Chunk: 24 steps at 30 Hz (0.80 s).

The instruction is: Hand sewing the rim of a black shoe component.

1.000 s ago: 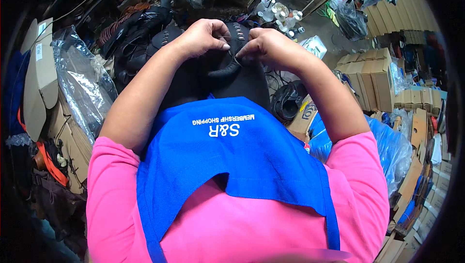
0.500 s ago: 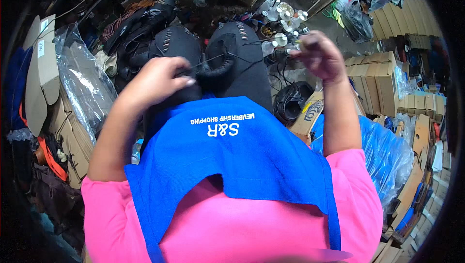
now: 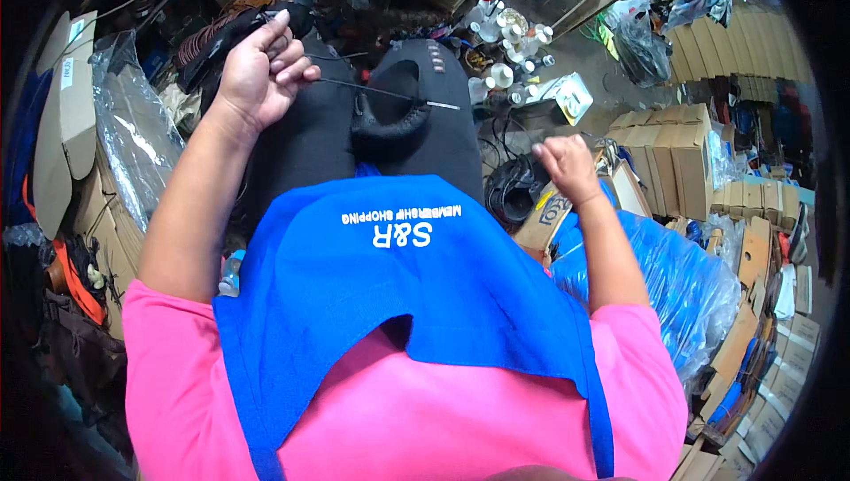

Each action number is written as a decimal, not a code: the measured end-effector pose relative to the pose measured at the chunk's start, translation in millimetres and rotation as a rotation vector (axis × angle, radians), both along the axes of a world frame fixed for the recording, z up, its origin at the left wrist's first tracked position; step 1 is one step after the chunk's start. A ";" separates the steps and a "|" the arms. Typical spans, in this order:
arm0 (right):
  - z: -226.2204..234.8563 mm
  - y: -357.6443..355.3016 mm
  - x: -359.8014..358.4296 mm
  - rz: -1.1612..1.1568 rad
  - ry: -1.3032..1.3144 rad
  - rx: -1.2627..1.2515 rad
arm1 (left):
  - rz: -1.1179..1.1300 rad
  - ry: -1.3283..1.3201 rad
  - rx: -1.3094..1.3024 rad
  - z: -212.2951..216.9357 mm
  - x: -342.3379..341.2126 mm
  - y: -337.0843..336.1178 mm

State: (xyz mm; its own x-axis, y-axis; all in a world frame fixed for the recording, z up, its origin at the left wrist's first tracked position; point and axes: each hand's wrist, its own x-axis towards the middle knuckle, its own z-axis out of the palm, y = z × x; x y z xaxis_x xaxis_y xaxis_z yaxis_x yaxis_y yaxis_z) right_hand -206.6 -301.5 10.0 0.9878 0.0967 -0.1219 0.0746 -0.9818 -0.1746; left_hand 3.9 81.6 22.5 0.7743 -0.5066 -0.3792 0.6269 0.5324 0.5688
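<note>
Cluttered workshop floor filled the background, strewn with cables, small white bottles (image 3: 505, 73), stacked cardboard boxes (image 3: 673, 149) and clear plastic bags (image 3: 133, 140). Seen from above, a seated person in a pink top and blue apron (image 3: 416, 286) worked over their lap, which was clad in black.

At the centre of the work, the left hand (image 3: 261, 73) was raised out to the left with its fingers curled together, pinching a thin dark cord (image 3: 372, 91). That cord ran taut from the pinch to the right, across the lap, and ended in a pale tip just past a black curved piece (image 3: 390, 122), which looked like part of a shoe or a padded strap. The piece rested on the right thigh, and the cord seemed to pass through or over its upper edge; I could not tell which.

The right hand (image 3: 562, 162) was held up to the right of the lap, well apart from the piece, closed in a loose fist. Whether it gripped anything could not be made out.

Judging by the drawn-out cord, one pull of threading or stitching looked nearly complete, with the cord not yet tied off and the piece not yet finished.
</note>
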 end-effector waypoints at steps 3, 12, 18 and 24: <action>-19.2 4.6 -10.6 -0.029 -0.049 0.057 | -0.203 -0.132 -0.062 -5.8 14.2 6.9; -10.3 -19.1 37.3 -0.462 -0.234 0.632 | -0.168 -0.959 1.052 -3.3 -6.3 48.8; 66.8 129.2 145.5 0.154 0.148 0.346 | -0.570 -1.435 0.956 -6.8 -58.1 -23.6; 41.3 129.9 169.7 0.243 0.516 0.131 | -0.679 -1.374 0.986 -17.6 -57.6 -43.1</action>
